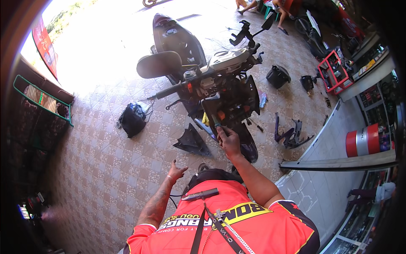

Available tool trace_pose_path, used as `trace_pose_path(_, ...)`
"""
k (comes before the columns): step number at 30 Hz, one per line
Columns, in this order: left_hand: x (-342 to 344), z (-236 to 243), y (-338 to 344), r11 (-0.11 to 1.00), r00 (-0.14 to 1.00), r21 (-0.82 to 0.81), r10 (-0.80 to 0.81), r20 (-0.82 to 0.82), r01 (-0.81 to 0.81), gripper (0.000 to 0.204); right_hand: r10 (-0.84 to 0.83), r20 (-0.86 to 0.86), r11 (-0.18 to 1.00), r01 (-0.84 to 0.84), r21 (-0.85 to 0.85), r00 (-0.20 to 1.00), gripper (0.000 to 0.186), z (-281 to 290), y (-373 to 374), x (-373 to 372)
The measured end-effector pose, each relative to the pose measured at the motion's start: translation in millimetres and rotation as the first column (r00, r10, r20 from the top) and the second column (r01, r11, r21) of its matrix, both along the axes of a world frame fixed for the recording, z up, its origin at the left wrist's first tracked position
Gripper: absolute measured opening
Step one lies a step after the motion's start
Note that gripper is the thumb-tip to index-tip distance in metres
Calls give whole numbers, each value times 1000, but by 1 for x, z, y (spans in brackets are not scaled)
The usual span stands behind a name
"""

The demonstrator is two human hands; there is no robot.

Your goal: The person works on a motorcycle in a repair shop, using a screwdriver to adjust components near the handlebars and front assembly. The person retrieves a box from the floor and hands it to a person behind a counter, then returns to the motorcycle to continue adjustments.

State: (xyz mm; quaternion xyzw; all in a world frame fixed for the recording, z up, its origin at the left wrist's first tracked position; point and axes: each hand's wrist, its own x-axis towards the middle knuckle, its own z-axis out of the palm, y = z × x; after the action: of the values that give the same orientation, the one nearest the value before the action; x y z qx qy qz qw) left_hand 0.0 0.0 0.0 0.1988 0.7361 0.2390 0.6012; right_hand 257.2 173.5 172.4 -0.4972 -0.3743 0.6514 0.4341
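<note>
A partly stripped motor scooter point(207, 84) stands in front of me, its handlebar and inner front parts bare. My right hand point(229, 143) is closed around a slim tool with a teal handle point(218, 126), held against the scooter's front section; its tip cannot be made out, so its exact kind is unclear. Low over the floor, my left hand point(176, 171) is empty, with thumb and fingers apart. Just ahead of that hand lies a dark pointed body panel point(191, 140). Beside the scooter's lower front is the dark front fender point(248, 146).
A black bag point(132, 120) sits on the tiled floor at left. Right of the scooter are a black bucket point(278, 76), loose dark purple trim pieces point(292, 134) and a red tool rack point(335, 72). A red and silver drum point(363, 140) stands by the shelves. People sit far back.
</note>
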Motion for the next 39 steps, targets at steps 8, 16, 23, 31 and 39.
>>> trace_pose_path(8, -5, 2, 5, 1000, 1000, 7, 12, -9, -12, 113, -11, 15, 999, 12, -36, 1000, 25, 4, 2, -5)
trace_pose_path(16, -2, 7, 0, 999, 999, -13, 46, 9, -46, 114, -9, -96, 986, -7, -164, 995, 25, 11, -2, 1)
trace_pose_path(23, -4, 4, -1, 999, 999, -19, 35, 8, -35, 116, 11, -111, 961, -41, -274, 994, 29, 32, -3, 3)
trace_pose_path(31, -3, 2, 1, 999, 999, -18, 46, 9, -46, 119, 31, -780, 762, -520, -387, 625, 44, 16, 4, 3)
trace_pose_path(39, -4, -1, -1, 1000, 1000, -11, 24, -11, -24, 119, -29, 403, 908, -144, 392, 915, 40, -12, -5, -28)
